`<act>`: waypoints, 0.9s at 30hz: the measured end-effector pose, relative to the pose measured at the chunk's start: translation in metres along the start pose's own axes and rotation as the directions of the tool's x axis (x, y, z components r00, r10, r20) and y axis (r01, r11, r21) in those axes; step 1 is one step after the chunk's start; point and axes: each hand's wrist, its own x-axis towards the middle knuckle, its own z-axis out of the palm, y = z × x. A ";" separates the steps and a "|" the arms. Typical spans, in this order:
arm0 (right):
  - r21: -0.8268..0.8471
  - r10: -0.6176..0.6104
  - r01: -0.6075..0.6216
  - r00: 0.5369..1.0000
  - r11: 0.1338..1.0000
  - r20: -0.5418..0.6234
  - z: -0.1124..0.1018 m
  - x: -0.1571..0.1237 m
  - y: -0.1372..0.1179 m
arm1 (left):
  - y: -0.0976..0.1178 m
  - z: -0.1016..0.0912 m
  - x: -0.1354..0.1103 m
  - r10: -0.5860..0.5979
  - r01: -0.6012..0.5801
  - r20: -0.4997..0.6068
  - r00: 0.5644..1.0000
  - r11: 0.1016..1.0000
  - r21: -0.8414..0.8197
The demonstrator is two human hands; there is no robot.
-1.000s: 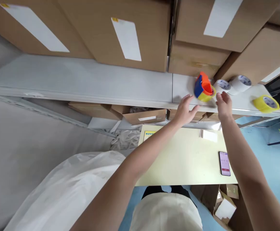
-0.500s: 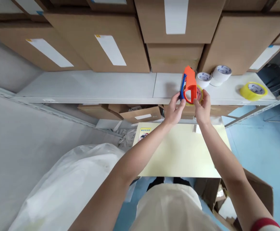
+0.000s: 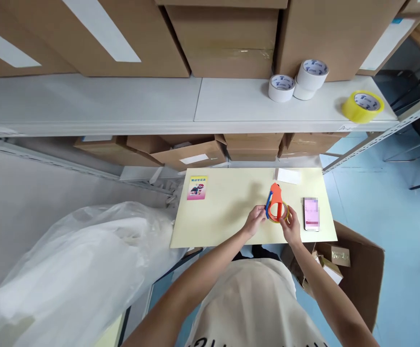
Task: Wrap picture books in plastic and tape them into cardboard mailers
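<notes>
An orange and blue tape dispenser [image 3: 276, 195] is held up over the pale yellow table [image 3: 228, 221], its orange tip pointing away from me. A yellow-edged roll of tape [image 3: 286, 210] sits at its near end. My left hand [image 3: 255, 221] is closed at the blue side of the dispenser, thumb and fingers gripping its edge. On the other side, my right hand [image 3: 291, 227] pinches the rim by the tape roll. To the right of that hand a phone [image 3: 311, 214] with a pink screen lies on the table.
White tape rolls [image 3: 281, 88] and a yellow tape roll [image 3: 362, 107] stand on the grey shelf [image 3: 141, 103], before cardboard boxes [image 3: 224, 43]. A booklet [image 3: 197, 188] and white cards [image 3: 288, 176] lie on the table. Left is a white plastic bag [image 3: 83, 260]; right, an open carton [image 3: 365, 270].
Both hands have brought the tape dispenser down and toward me, from in front of the shelf to over the table. My view has tilted downward, and the phone now shows.
</notes>
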 end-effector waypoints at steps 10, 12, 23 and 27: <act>-0.103 0.080 -0.081 0.997 0.991 -0.010 -0.017 0.023 0.056 | -0.046 0.012 0.034 -0.218 0.214 -0.047 0.975 0.974 -0.074; -0.122 0.088 -0.089 0.996 0.989 -0.010 -0.019 0.025 0.060 | -0.052 0.014 0.037 -0.239 0.235 -0.036 0.970 0.968 -0.089; -0.159 0.110 -0.110 0.994 0.981 -0.004 -0.027 0.028 0.071 | -0.056 0.018 0.036 -0.240 0.238 -0.031 0.970 0.970 -0.041; -0.224 0.077 -0.077 0.997 0.972 -0.006 -0.027 0.028 0.072 | -0.054 0.017 0.034 -0.272 0.272 -0.032 0.962 0.962 0.002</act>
